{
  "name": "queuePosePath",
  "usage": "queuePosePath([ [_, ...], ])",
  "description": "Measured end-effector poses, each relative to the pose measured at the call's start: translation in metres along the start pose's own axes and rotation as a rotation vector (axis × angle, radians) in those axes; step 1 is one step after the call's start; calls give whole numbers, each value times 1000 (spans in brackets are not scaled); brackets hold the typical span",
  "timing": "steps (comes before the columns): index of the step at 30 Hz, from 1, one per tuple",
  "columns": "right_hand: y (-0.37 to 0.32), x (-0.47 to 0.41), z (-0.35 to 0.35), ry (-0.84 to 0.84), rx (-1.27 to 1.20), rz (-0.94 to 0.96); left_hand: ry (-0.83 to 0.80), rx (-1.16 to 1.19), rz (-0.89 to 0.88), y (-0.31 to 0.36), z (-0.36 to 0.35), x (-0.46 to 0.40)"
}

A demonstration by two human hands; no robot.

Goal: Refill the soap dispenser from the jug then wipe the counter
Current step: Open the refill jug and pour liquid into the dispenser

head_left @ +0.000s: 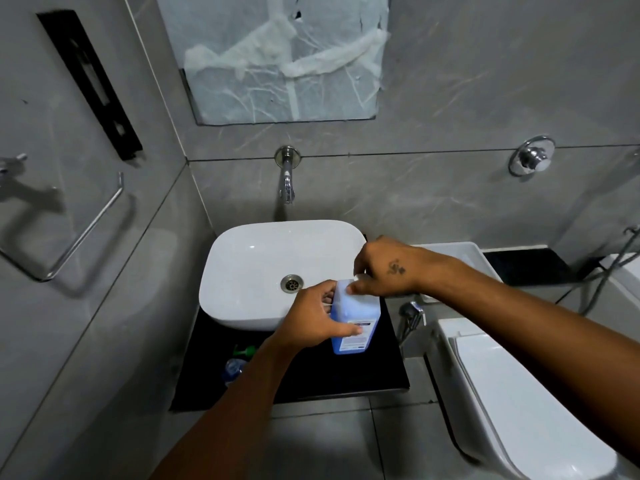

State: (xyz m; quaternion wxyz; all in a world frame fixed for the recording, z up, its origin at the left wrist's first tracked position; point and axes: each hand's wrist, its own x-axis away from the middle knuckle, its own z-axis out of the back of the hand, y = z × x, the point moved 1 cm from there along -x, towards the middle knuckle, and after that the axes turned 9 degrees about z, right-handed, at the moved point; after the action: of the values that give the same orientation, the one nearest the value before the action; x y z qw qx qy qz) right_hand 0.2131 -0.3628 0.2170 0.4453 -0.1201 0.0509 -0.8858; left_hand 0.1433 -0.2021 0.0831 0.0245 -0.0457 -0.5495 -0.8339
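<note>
Standing on the black counter (304, 382) just right of the white basin (256, 268), blue jug (355, 318) gripped around its side by left hand (313, 318), right hand (384, 271) pinching its cap — likely to tip and spill if twisted hard.
</note>
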Motion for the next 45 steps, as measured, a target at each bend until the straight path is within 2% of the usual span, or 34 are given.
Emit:
queuePosePath([
  [5, 2, 6, -3, -68, -67, 149, 3, -31, 13, -12, -6, -3],
  [9, 7, 16, -15, -39, -56, 228, -10, -39, 35, -17, -10, -3],
  [11, 11, 18, -20, -16, -21, 215, -2, -52, 43, -19, -12, -4],
  [16, 15, 10, -21, -32, 80, 20, -7, -87, 50, -20, -15, -6],
  [20, 14, 8, -15, -69, 5, 111, -18, -117, 39, -22, -19, -9],
  [23, 29, 8, -11, 10, 56, 173, -7, -108, 63, -27, -20, -9],
  [25, 46, 8, -20, 117, -56, 172, 5, -96, 87, -32, -21, -9],
  [27, 66, 8, -45, 204, -168, 112, 17, -87, 107, -38, -22, -6],
  [30, 91, 12, -118, 190, -323, -77, 33, -49, 164, -49, -25, -3],
  [32, 96, 16, -169, 162, -516, -261, 37, -35, 197, -55, -27, 2],
  [35, 97, 12, -229, 202, -716, -448, 54, -39, 244, -63, -31, 4],
  [41, 89, 0, -282, 255, -672, -596, 99, -50, 258, -76, -32, 9],
  [45, 94, -7, -290, 248, -688, -652, 122, -51, 261, -83, -32, 13],
])
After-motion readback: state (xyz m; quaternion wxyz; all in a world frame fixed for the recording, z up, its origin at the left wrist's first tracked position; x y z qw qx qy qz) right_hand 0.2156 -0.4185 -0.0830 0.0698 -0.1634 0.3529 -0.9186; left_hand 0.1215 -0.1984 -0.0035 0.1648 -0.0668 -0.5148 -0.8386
